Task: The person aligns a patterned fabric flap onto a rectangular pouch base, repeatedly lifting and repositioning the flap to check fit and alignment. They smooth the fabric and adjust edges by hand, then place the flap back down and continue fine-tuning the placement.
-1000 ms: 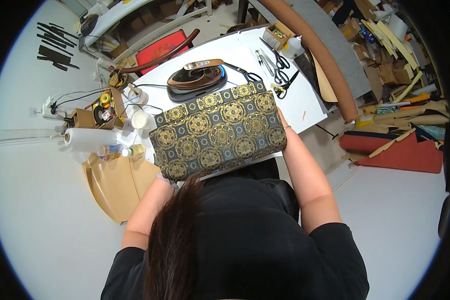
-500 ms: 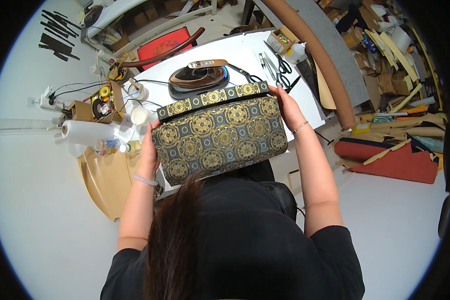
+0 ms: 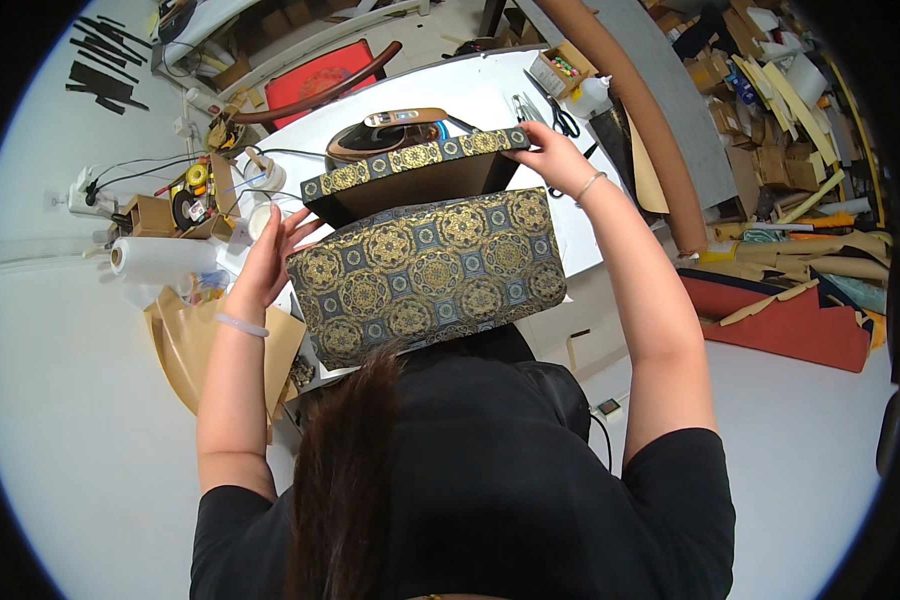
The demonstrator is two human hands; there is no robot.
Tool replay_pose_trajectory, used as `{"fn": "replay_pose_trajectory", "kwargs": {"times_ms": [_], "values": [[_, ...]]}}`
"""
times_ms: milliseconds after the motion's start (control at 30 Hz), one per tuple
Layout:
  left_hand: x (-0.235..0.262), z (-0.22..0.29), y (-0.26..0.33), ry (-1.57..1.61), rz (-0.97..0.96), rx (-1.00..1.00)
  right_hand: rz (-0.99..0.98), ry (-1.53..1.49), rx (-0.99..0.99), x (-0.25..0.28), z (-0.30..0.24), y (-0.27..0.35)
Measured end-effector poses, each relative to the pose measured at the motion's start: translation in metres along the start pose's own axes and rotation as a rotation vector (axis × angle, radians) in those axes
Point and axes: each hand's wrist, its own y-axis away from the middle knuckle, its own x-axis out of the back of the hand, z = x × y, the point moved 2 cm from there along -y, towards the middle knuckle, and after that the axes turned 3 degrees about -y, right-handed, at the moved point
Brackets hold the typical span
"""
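Note:
A box point(image 3: 430, 275) covered in gold and blue-grey patterned brocade sits at the near edge of the white table. Its matching lid point(image 3: 417, 155) is raised at the far side, and a dark gap shows between the two. My right hand point(image 3: 558, 163) pinches the lid's right end between thumb and fingers. At the other end my left hand point(image 3: 262, 260) is open, its fingers spread beside the lid's left corner; whether they touch it I cannot tell. Behind the lid stands a brown and black iron point(image 3: 355, 142), partly covered by it.
Scissors point(image 3: 564, 120) and a white bottle point(image 3: 592, 97) lie toward the back right, beside a small carton point(image 3: 562, 72). At the left are a box of tools and tape point(image 3: 202, 200) and a white plastic roll point(image 3: 160, 260). A long brown roll point(image 3: 660, 150) borders the right side.
The lid has come up and away from the box, opening a dark gap. My right hand rose with it. My left hand has left the box's side and spread its fingers.

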Motion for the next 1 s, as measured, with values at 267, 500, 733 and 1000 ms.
{"fn": "replay_pose_trajectory", "kwargs": {"times_ms": [267, 500, 733, 1000], "values": [[0.000, -0.011, 0.020, 0.069, -0.020, 0.002, 0.241, 0.077, -0.052, 0.064, -0.008, 0.013], [-0.012, -0.023, 0.028, 0.070, 0.106, 0.018, 0.438, -0.284, -0.243, 0.191, 0.051, 0.071], [-0.018, -0.037, 0.032, 0.135, 0.270, 0.016, 0.675, -0.538, -0.573, 0.209, 0.200, 0.142], [-0.017, -0.036, 0.043, 0.228, 0.349, 0.010, 0.674, -0.915, -0.849, 0.126, 0.303, 0.150]]}}
